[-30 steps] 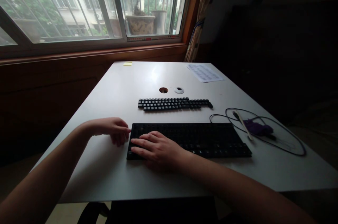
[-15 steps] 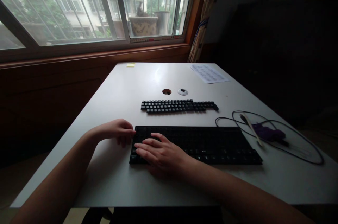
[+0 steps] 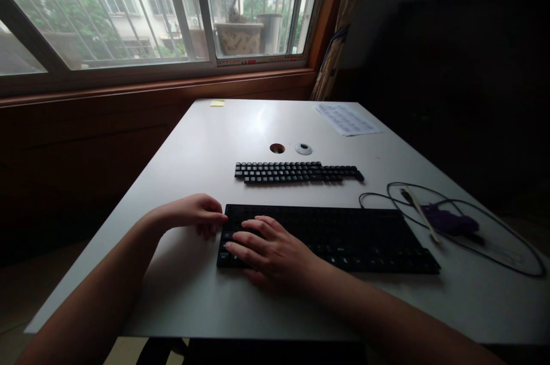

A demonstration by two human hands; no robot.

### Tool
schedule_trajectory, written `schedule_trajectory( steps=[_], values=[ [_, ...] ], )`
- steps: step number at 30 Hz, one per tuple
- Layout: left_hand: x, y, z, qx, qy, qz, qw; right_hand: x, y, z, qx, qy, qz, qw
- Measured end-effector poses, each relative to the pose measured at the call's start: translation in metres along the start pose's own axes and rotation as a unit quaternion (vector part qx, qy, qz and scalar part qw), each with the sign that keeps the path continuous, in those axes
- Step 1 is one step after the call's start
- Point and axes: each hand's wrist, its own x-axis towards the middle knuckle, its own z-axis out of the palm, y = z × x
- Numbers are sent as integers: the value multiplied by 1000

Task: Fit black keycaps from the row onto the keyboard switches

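Note:
A black keyboard (image 3: 365,239) lies on the white desk in front of me. Key caps show along its bottom row, while its upper part looks dark and bare. My left hand (image 3: 200,214) is curled at the keyboard's left edge, one fingertip touching its upper left corner. Whether anything sits between those fingers is hidden. Over the lower left part of the keyboard, my right hand (image 3: 275,250) rests palm down with its fingers apart. Behind the keyboard, rows of loose black key caps (image 3: 279,173) stand side by side on the desk.
At the right lie a looped black cable (image 3: 507,224), a pale thin stick (image 3: 421,216) and a purple cloth-like item (image 3: 453,220). Printed sheets (image 3: 348,120) and a yellow sticky note (image 3: 217,103) are far back. A round desk hole (image 3: 277,148) sits beside a white ring (image 3: 303,149).
The whole view has shifted a little, so the desk things appear farther right. My right hand's fingers have moved slightly over the keyboard; the left hand stays at its edge.

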Motion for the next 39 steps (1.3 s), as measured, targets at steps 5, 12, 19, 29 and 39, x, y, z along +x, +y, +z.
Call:
schedule_trajectory(
  steps=[5,12,19,29,39],
  values=[
    [-4,2,1,12,-23,-1,1000,0,0,-1,2,6,3,1000],
    [-3,-1,0,5,-32,1,999,0,0,0,-1,10,2,1000],
    [-3,-1,1,0,-21,2,1000,-1,-1,1,-13,17,9,1000],
    [2,-6,1,1,37,39,999,-1,3,1,-4,12,-16,1000],
    [42,-20,0,259,402,271,835,0,2,-1,6,-13,-14,1000]
  ],
)
